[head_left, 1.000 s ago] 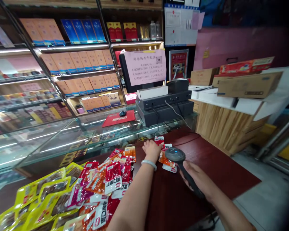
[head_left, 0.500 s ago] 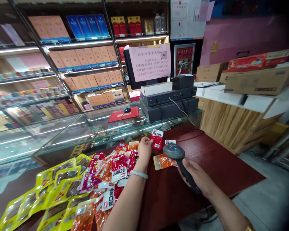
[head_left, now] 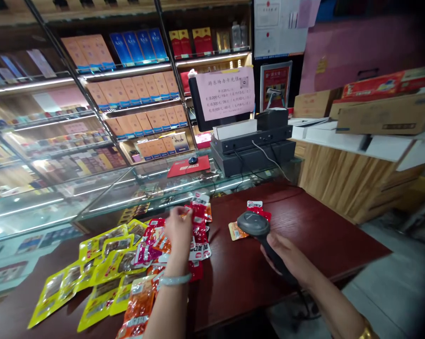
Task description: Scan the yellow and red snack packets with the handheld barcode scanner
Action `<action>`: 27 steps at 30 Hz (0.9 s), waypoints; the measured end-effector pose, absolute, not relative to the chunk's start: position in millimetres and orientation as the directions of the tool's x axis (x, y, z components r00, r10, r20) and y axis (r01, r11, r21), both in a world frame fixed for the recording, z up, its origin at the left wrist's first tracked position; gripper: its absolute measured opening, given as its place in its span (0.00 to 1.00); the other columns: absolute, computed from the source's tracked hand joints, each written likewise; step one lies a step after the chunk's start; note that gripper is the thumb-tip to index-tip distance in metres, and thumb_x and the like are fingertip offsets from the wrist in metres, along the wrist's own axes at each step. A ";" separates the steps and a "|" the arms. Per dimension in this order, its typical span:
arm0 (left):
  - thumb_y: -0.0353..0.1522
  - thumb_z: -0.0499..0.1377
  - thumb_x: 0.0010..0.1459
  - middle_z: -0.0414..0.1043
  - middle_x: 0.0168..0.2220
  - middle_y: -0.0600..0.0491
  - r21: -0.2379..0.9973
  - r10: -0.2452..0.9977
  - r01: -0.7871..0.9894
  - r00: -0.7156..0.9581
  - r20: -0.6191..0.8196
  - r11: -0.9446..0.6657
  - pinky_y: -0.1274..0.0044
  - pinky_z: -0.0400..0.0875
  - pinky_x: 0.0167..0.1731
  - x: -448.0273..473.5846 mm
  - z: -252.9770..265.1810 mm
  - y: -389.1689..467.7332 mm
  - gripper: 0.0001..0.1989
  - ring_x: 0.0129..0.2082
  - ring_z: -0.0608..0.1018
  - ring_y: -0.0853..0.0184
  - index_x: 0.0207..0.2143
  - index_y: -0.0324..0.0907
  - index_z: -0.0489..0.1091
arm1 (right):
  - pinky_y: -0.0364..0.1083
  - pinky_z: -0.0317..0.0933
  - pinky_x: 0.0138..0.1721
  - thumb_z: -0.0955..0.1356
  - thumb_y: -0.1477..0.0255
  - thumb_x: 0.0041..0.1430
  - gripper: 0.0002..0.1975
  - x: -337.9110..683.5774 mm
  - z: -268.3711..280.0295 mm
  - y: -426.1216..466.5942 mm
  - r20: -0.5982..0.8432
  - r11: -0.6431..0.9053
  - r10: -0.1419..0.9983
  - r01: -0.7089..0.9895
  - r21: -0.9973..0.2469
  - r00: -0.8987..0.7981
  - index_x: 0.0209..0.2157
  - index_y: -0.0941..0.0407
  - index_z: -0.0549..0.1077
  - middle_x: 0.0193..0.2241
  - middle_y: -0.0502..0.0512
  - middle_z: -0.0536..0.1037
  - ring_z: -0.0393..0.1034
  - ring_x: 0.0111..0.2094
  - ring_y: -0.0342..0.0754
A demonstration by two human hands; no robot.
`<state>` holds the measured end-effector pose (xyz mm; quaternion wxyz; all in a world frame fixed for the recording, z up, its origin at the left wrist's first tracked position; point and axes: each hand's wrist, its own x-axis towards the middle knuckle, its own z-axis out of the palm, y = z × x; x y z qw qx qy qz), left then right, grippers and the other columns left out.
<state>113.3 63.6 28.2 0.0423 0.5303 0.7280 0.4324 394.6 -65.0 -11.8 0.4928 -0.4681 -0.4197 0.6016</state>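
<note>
My right hand (head_left: 283,252) is wrapped around the handle of a dark barcode scanner (head_left: 254,223), its head tilted over the table. Beneath and behind the scanner head lie an orange snack packet (head_left: 236,231) and a red packet with a white end (head_left: 255,205). Over the heap at centre left, my left hand (head_left: 179,228) has its fingers pinched at the edge of a red and white snack packet (head_left: 200,199), blurred by motion. Around it are red, purple and orange packets (head_left: 140,294). Several yellow packets (head_left: 106,294) spread to the left.
A brown table (head_left: 325,235) carries the packets. Behind it stand a glass counter (head_left: 106,190), a mouse (head_left: 193,160) on a red mat, and a monitor with a pink sign (head_left: 228,94) by dark till equipment (head_left: 255,150). Cardboard boxes (head_left: 378,117) sit on a cabinet at right.
My left hand has moved left with the red packet, from beside the scanner to over the heap. My right hand keeps the scanner in nearly the same place. The view has shifted slightly.
</note>
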 end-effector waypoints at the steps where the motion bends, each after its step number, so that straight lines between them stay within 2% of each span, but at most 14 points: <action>1: 0.44 0.61 0.55 0.75 0.45 0.46 0.621 0.716 0.778 -0.488 0.499 0.097 0.63 0.65 0.49 106.6 35.0 59.0 0.18 0.50 0.73 0.52 0.45 0.45 0.70 | 0.36 0.53 0.15 0.68 0.41 0.52 0.29 398.6 -13.6 -66.1 -0.162 -0.172 0.985 -0.219 -0.961 -0.060 0.33 0.55 0.68 0.22 0.46 0.70 0.61 0.16 0.37; 3: 0.43 0.60 0.56 0.73 0.50 0.43 0.537 0.638 0.839 -0.462 0.616 0.089 0.61 0.61 0.54 109.6 43.1 52.5 0.21 0.56 0.69 0.50 0.49 0.44 0.69 | 0.36 0.52 0.15 0.69 0.42 0.51 0.29 406.8 -17.4 -67.8 -0.184 -0.186 0.982 -0.266 -0.946 -0.029 0.36 0.55 0.69 0.23 0.46 0.70 0.61 0.17 0.37; 5: 0.41 0.60 0.58 0.74 0.48 0.44 0.468 0.742 0.884 -0.299 0.601 -0.023 0.63 0.61 0.54 134.2 41.3 49.5 0.18 0.54 0.71 0.52 0.48 0.44 0.70 | 0.36 0.51 0.15 0.70 0.43 0.52 0.29 413.6 -20.3 -69.6 -0.193 -0.184 0.981 -0.292 -0.939 0.000 0.36 0.55 0.69 0.23 0.46 0.70 0.61 0.17 0.37; 7: 0.41 0.61 0.57 0.74 0.48 0.46 0.414 0.894 0.893 -0.031 0.447 -0.176 0.66 0.62 0.53 171.4 30.4 48.9 0.17 0.52 0.72 0.54 0.48 0.46 0.71 | 0.37 0.52 0.16 0.69 0.43 0.52 0.28 418.0 -21.0 -72.6 -0.205 -0.187 0.978 -0.283 -0.941 0.036 0.35 0.55 0.70 0.23 0.46 0.71 0.62 0.18 0.38; 9: 0.45 0.64 0.53 0.72 0.51 0.44 0.370 0.955 0.895 0.162 0.250 -0.249 0.65 0.62 0.53 207.4 15.0 49.2 0.23 0.54 0.70 0.52 0.50 0.46 0.71 | 0.38 0.53 0.17 0.69 0.42 0.52 0.28 420.1 -19.1 -77.1 -0.221 -0.196 0.973 -0.253 -0.947 0.073 0.33 0.55 0.70 0.23 0.47 0.71 0.63 0.19 0.40; 11: 0.47 0.67 0.47 0.70 0.54 0.42 0.314 0.961 0.908 0.258 0.103 -0.278 0.64 0.61 0.54 231.5 0.6 50.0 0.27 0.56 0.68 0.49 0.48 0.46 0.71 | 0.39 0.53 0.18 0.68 0.42 0.52 0.28 420.8 -15.8 -82.4 -0.236 -0.212 0.967 -0.215 -0.953 0.097 0.32 0.54 0.69 0.22 0.47 0.70 0.63 0.19 0.40; 14: 0.47 0.72 0.38 0.70 0.53 0.40 0.291 0.964 0.921 0.267 0.015 -0.260 0.62 0.61 0.54 240.5 -13.9 55.4 0.33 0.57 0.68 0.47 0.45 0.43 0.70 | 0.39 0.52 0.18 0.68 0.40 0.51 0.29 421.3 -12.5 -89.3 -0.251 -0.232 0.962 -0.169 -0.958 0.103 0.30 0.55 0.68 0.22 0.46 0.70 0.62 0.19 0.40; 16: 0.43 0.73 0.39 0.73 0.48 0.40 0.404 0.978 0.896 0.207 -0.015 -0.184 0.63 0.65 0.51 235.2 -20.0 62.5 0.32 0.52 0.73 0.48 0.45 0.42 0.68 | 0.38 0.52 0.17 0.68 0.40 0.51 0.30 420.9 -12.9 -92.1 -0.253 -0.238 0.963 -0.154 -0.959 0.091 0.30 0.55 0.67 0.23 0.46 0.70 0.62 0.18 0.39; 17: 0.42 0.72 0.42 0.75 0.45 0.41 0.516 0.982 0.845 0.184 -0.039 -0.138 0.65 0.67 0.48 231.5 -22.7 66.6 0.29 0.48 0.76 0.51 0.44 0.41 0.68 | 0.38 0.51 0.17 0.68 0.40 0.51 0.30 420.3 -13.8 -92.9 -0.252 -0.238 0.964 -0.148 -0.960 0.083 0.30 0.55 0.66 0.23 0.46 0.70 0.62 0.18 0.38; 19: 0.40 0.67 0.51 0.77 0.39 0.45 0.784 0.982 0.620 0.167 -0.089 -0.034 0.70 0.71 0.41 224.7 -27.5 74.3 0.20 0.39 0.79 0.58 0.42 0.41 0.68 | 0.37 0.51 0.17 0.68 0.40 0.50 0.30 417.6 -16.1 -93.6 -0.256 -0.246 0.965 -0.140 -0.959 0.062 0.31 0.55 0.66 0.23 0.45 0.70 0.62 0.18 0.37; 21: 0.41 0.62 0.56 0.78 0.35 0.48 0.949 0.984 0.313 0.153 -0.089 0.037 0.74 0.72 0.35 220.1 -31.0 79.7 0.15 0.33 0.80 0.63 0.40 0.40 0.69 | 0.37 0.52 0.17 0.67 0.40 0.51 0.30 412.9 -17.6 -93.6 -0.261 -0.255 0.965 -0.130 -0.958 0.035 0.32 0.55 0.66 0.23 0.45 0.70 0.62 0.18 0.37; 23: 0.41 0.61 0.58 0.77 0.32 0.50 0.990 0.992 0.121 0.094 -0.080 0.068 0.75 0.73 0.32 217.5 -32.1 82.3 0.14 0.30 0.79 0.66 0.39 0.40 0.69 | 0.37 0.53 0.17 0.67 0.40 0.51 0.30 406.7 -17.2 -93.2 -0.264 -0.261 0.965 -0.121 -0.958 0.004 0.33 0.55 0.66 0.23 0.45 0.71 0.62 0.18 0.37; 27: 0.40 0.60 0.57 0.77 0.31 0.52 0.996 0.999 0.077 -0.001 -0.041 0.041 0.77 0.73 0.32 213.3 -29.6 81.1 0.13 0.28 0.78 0.68 0.39 0.40 0.69 | 0.38 0.53 0.17 0.67 0.40 0.52 0.30 393.9 -12.2 -90.4 -0.223 -0.231 0.972 -0.116 -0.966 -0.075 0.33 0.55 0.67 0.23 0.45 0.70 0.61 0.18 0.38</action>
